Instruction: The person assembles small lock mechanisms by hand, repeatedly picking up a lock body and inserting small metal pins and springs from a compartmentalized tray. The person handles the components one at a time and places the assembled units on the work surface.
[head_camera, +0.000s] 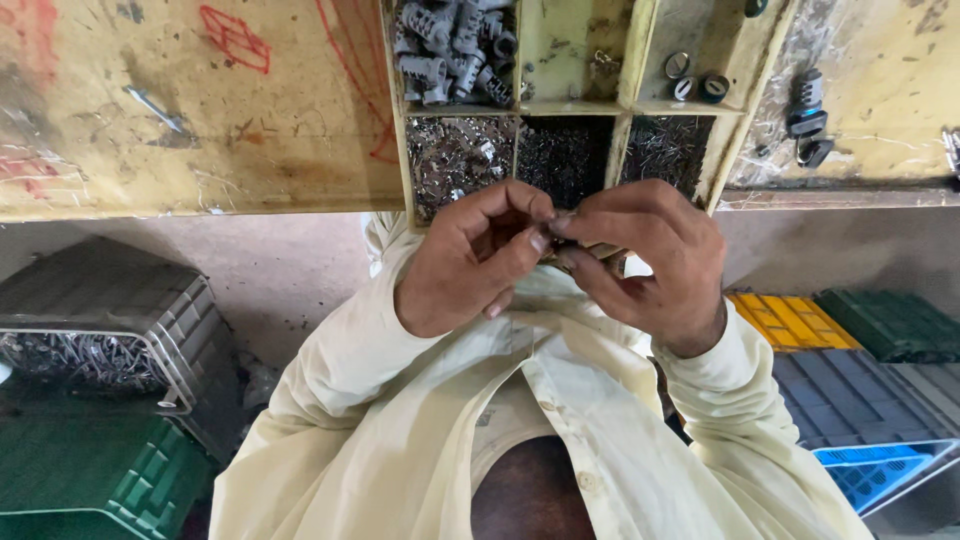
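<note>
Both hands meet just in front of the divided wooden tray (400, 150), fingertips pressed together on one tiny metal part (556, 222) that shows only as a dull sliver between them. The left hand (470, 262) pinches it with thumb and forefinger, its other fingers curled in; the right hand (650, 262) closes on it from the opposite side, thumb underneath.

Such a piece is likely light, rigid and smooth (easy to lose from a loose grip), so a fingertip pinch at its ends seems the only workable hold.

Its shape and kind cannot be made out, since the fingers cover nearly all of it. Tray compartments behind hold grey ribbed plastic pieces (450, 50), shiny small metal bits (455, 155) and dark fine pins (565, 150), all too small to identify. Crates (100, 320) sit below, partly cut off by the cream sleeves (380, 400).
</note>
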